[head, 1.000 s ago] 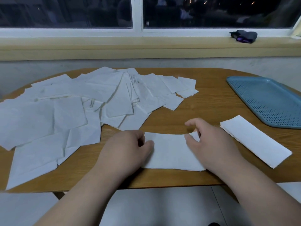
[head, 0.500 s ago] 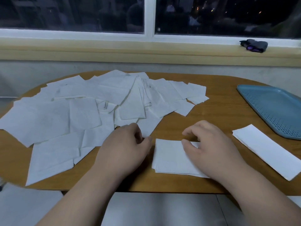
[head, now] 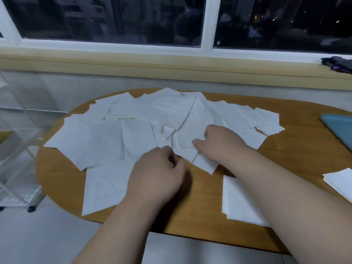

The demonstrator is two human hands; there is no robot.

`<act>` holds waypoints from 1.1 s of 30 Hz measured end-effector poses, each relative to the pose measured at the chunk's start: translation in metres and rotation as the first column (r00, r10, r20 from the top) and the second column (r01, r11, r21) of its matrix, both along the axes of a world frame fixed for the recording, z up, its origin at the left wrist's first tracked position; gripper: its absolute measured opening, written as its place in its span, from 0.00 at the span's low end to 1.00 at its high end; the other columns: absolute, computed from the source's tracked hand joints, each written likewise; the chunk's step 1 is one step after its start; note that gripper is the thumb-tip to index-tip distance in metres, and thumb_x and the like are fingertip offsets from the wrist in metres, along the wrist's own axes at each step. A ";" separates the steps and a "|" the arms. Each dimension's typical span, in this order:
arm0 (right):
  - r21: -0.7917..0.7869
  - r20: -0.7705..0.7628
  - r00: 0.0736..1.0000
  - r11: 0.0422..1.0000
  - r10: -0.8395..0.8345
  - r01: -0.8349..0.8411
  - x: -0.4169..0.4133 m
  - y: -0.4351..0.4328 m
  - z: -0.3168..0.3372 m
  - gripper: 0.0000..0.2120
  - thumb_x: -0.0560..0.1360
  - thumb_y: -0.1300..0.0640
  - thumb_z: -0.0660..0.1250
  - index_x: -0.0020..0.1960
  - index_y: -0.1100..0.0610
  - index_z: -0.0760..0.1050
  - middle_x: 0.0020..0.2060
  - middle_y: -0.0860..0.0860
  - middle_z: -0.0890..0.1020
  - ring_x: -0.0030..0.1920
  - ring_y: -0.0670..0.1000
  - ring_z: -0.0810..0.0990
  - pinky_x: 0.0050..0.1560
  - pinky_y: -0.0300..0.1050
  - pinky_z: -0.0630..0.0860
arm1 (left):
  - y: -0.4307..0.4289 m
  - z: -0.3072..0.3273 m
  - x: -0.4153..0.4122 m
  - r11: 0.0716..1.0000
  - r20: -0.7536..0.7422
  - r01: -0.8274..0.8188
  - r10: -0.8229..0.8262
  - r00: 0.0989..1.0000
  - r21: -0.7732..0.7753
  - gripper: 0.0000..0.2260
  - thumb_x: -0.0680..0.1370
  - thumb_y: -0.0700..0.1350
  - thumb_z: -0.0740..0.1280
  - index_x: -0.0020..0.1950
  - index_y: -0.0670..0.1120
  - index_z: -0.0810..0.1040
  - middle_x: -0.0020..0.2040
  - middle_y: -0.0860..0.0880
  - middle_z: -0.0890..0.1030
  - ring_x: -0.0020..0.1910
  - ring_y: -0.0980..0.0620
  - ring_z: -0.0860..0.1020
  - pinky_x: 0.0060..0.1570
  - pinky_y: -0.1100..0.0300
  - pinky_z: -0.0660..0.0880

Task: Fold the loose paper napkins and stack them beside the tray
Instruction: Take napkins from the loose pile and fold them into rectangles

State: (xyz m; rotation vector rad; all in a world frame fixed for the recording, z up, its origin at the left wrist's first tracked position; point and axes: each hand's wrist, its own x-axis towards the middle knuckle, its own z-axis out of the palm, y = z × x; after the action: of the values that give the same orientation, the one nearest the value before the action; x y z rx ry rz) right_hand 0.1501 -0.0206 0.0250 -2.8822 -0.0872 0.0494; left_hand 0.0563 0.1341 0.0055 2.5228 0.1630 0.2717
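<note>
Several loose white napkins [head: 133, 134] lie spread in a pile over the far left of the wooden table [head: 297, 153]. My right hand [head: 221, 143] reaches into the pile's near edge, thumb and curled fingers pinching a loose napkin [head: 185, 141]. My left hand [head: 158, 174] rests at the pile's front edge with fingers loosely curled, holding nothing that I can see. A folded napkin [head: 238, 202] lies on the table, partly under my right forearm. The stack of folded napkins [head: 341, 180] sits at the right edge, below the blue tray [head: 339, 126].
A clear plastic cart on wheels [head: 17, 149] stands left of the table. A window sill [head: 171, 67] runs behind, with a dark cloth item [head: 337, 63] at its right end. Bare wood shows between the pile and the tray.
My right hand left the folded napkin and moved forward into the loose pile. My left hand shifted forward to the pile's edge. The view swung left, so the tray now sits at the frame's edge.
</note>
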 end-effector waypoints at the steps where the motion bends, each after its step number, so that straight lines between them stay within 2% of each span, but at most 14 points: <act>1: 0.014 -0.004 1.000 1.000 -0.023 0.023 0.004 0.001 -0.002 0.14 0.76 0.42 0.62 0.46 0.53 0.69 0.42 0.48 0.76 0.41 0.51 0.76 0.33 0.45 0.67 | 0.001 0.000 0.001 1.000 0.002 0.003 -0.003 1.000 0.003 0.08 0.76 0.56 0.63 0.41 0.53 0.76 0.40 0.55 0.77 0.42 0.56 0.76 0.39 0.59 0.72; 3: 0.033 0.002 0.999 0.999 -0.041 0.041 0.009 0.002 -0.005 0.12 0.76 0.44 0.64 0.46 0.52 0.68 0.41 0.48 0.75 0.40 0.51 0.75 0.33 0.45 0.66 | 0.002 -0.001 0.002 1.000 0.002 0.008 -0.008 1.000 0.000 0.08 0.76 0.56 0.63 0.42 0.53 0.76 0.41 0.55 0.77 0.43 0.56 0.76 0.39 0.58 0.71; 6: 0.114 0.009 0.998 0.992 -0.057 0.056 0.013 0.004 -0.010 0.10 0.76 0.51 0.67 0.54 0.52 0.71 0.47 0.47 0.76 0.46 0.51 0.76 0.38 0.45 0.70 | 0.003 -0.001 0.002 1.000 -0.005 0.016 -0.016 1.000 -0.018 0.08 0.76 0.56 0.63 0.42 0.53 0.75 0.41 0.55 0.77 0.43 0.55 0.76 0.40 0.58 0.72; 10: 0.260 0.020 0.993 0.960 -0.114 0.105 0.016 0.003 -0.010 0.17 0.75 0.57 0.68 0.63 0.51 0.72 0.55 0.47 0.76 0.50 0.50 0.73 0.43 0.44 0.69 | 0.002 0.000 0.000 0.999 -0.012 0.018 -0.018 1.000 -0.026 0.09 0.76 0.56 0.63 0.42 0.53 0.76 0.41 0.55 0.77 0.44 0.55 0.76 0.41 0.56 0.73; 14: 0.438 0.003 0.977 0.878 -0.215 0.191 0.006 -0.005 0.003 0.24 0.73 0.60 0.69 0.68 0.52 0.72 0.61 0.49 0.76 0.56 0.52 0.76 0.49 0.46 0.73 | 0.001 0.001 0.000 0.998 -0.015 0.014 -0.015 1.000 -0.056 0.08 0.76 0.56 0.63 0.41 0.53 0.76 0.41 0.56 0.78 0.42 0.56 0.76 0.39 0.58 0.72; 16: 0.554 0.000 0.966 0.804 -0.259 0.216 -0.008 -0.015 0.013 0.19 0.72 0.61 0.69 0.63 0.56 0.79 0.56 0.52 0.80 0.54 0.56 0.79 0.51 0.54 0.80 | -0.001 0.002 -0.002 0.996 -0.010 0.016 -0.017 1.000 -0.084 0.09 0.76 0.56 0.64 0.40 0.53 0.76 0.41 0.56 0.78 0.41 0.58 0.76 0.38 0.60 0.71; 19: 0.749 -0.032 0.967 0.634 -0.253 0.191 -0.040 -0.041 0.024 0.06 0.72 0.61 0.68 0.44 0.55 0.84 0.43 0.51 0.85 0.46 0.57 0.84 0.53 0.63 0.81 | -0.008 0.007 -0.004 0.986 0.008 0.039 -0.038 0.999 -0.160 0.08 0.76 0.55 0.65 0.40 0.54 0.76 0.41 0.56 0.78 0.41 0.59 0.76 0.36 0.60 0.71; 22: 0.806 -0.066 0.980 0.569 -0.188 0.164 -0.078 -0.074 0.031 0.04 0.72 0.59 0.68 0.42 0.56 0.82 0.44 0.52 0.86 0.48 0.59 0.85 0.57 0.65 0.80 | -0.018 0.011 -0.008 0.956 0.051 0.100 -0.089 0.995 -0.278 0.05 0.76 0.56 0.66 0.45 0.56 0.77 0.45 0.58 0.78 0.41 0.59 0.77 0.37 0.61 0.70; 23: 0.819 -0.070 0.983 0.553 -0.170 0.154 -0.091 -0.085 0.033 0.03 0.72 0.59 0.68 0.42 0.57 0.81 0.44 0.54 0.86 0.48 0.60 0.85 0.56 0.65 0.79 | -0.023 0.012 -0.010 0.941 0.068 0.126 -0.111 0.992 -0.315 0.05 0.76 0.56 0.66 0.49 0.57 0.76 0.47 0.59 0.78 0.42 0.60 0.76 0.38 0.62 0.70; 24: 0.839 -0.079 0.984 0.522 -0.160 0.152 -0.103 -0.096 0.034 0.03 0.72 0.60 0.68 0.41 0.58 0.81 0.43 0.56 0.86 0.46 0.60 0.84 0.51 0.62 0.79 | -0.027 0.014 -0.013 0.925 0.079 0.153 -0.134 0.988 -0.346 0.07 0.76 0.57 0.66 0.52 0.58 0.76 0.50 0.60 0.76 0.44 0.62 0.76 0.40 0.63 0.70; 26: 0.889 -0.115 0.984 0.427 -0.140 0.164 -0.125 -0.113 0.034 0.08 0.74 0.66 0.67 0.38 0.57 0.80 0.38 0.57 0.83 0.39 0.56 0.81 0.37 0.51 0.76 | -0.037 0.017 -0.018 0.897 0.075 0.201 -0.187 0.980 -0.393 0.14 0.75 0.60 0.65 0.59 0.61 0.73 0.54 0.63 0.74 0.48 0.65 0.75 0.42 0.66 0.69; 27: 0.901 -0.133 0.983 0.396 -0.129 0.174 -0.134 -0.120 0.034 0.08 0.74 0.66 0.67 0.39 0.57 0.79 0.36 0.57 0.81 0.37 0.55 0.79 0.34 0.47 0.73 | -0.041 0.018 -0.020 0.883 0.060 0.227 -0.223 0.973 -0.411 0.16 0.75 0.61 0.65 0.62 0.63 0.72 0.56 0.65 0.74 0.49 0.64 0.75 0.43 0.67 0.69; 30: 0.911 -0.184 0.978 0.356 -0.096 0.207 -0.148 -0.136 0.028 0.04 0.71 0.64 0.70 0.39 0.56 0.79 0.37 0.57 0.79 0.38 0.55 0.77 0.34 0.47 0.68 | -0.056 0.015 -0.025 0.829 -0.005 0.322 -0.364 0.931 -0.458 0.18 0.75 0.63 0.66 0.65 0.67 0.69 0.56 0.67 0.77 0.51 0.66 0.75 0.46 0.65 0.70; 33: 0.936 -0.234 0.970 0.253 -0.066 0.243 -0.150 -0.145 0.024 0.04 0.67 0.63 0.70 0.39 0.56 0.79 0.39 0.59 0.79 0.38 0.55 0.77 0.34 0.47 0.69 | -0.072 0.011 -0.029 0.769 -0.030 0.395 -0.472 0.881 -0.503 0.18 0.74 0.63 0.69 0.63 0.66 0.72 0.52 0.69 0.77 0.47 0.66 0.76 0.46 0.65 0.70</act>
State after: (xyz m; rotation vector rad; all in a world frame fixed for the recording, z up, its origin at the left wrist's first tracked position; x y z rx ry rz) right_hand -0.0001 -0.1661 0.0491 -1.5695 0.1614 0.1238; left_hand 0.0271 0.0618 0.0163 1.9970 -0.2710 -0.1469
